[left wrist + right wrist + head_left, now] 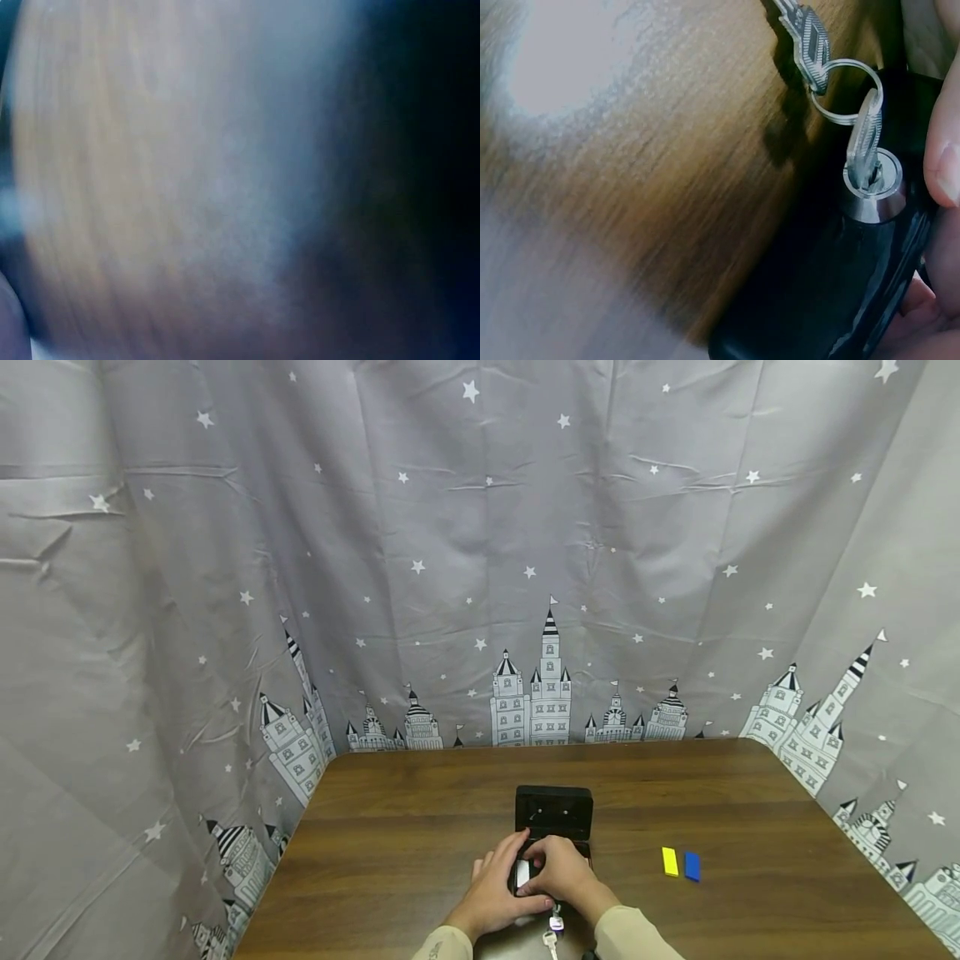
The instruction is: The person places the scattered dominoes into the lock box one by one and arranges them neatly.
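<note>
A black lockable cash box (553,811) stands on the table with its lid raised. My left hand (491,889) grips the box along its left side, thumb at the front near the lock (874,184). Inside the box at the left is a white block (522,874). My right hand (567,872) reaches over the box, thumb and forefinger bent at the two ends of the white block. One key (864,142) sits in the lock; a second key (810,49) hangs from the same ring (846,61). Both hands cover much of the box's inside. The left wrist view is mostly blur.
A yellow block (670,862) and a blue block (692,867) lie side by side on the wooden table (390,843), right of the box. A grey curtain (450,527) with stars and castles hangs behind the table and along its sides.
</note>
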A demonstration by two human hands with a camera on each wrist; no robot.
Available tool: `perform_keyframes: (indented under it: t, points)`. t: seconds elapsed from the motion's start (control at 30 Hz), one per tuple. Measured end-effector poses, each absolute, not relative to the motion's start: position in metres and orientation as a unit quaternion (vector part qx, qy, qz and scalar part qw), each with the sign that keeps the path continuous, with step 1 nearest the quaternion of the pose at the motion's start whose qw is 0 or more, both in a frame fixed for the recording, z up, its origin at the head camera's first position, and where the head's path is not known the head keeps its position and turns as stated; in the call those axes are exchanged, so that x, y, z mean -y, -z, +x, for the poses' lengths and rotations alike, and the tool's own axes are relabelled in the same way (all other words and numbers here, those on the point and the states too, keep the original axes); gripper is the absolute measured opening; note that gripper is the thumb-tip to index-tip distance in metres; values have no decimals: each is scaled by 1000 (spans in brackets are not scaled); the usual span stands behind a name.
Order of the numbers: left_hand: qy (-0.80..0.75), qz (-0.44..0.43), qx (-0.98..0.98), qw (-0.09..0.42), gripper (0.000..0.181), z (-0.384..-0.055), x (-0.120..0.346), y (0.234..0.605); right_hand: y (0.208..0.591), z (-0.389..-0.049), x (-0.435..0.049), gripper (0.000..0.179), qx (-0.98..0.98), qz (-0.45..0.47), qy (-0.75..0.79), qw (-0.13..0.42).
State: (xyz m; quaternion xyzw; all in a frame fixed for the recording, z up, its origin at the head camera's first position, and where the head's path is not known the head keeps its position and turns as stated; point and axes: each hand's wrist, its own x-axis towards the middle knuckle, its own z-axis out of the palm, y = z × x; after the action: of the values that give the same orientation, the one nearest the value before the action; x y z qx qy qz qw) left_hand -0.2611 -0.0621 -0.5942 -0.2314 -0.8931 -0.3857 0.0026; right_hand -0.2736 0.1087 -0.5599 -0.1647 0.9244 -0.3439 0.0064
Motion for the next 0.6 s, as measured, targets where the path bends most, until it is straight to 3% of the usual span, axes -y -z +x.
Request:
perform_keyframes:
  t: [0.6]
  points:
    - [384, -229, 894, 9, 103, -261, 61, 596, 556, -273, -129, 55, -893, -181, 411, -24]
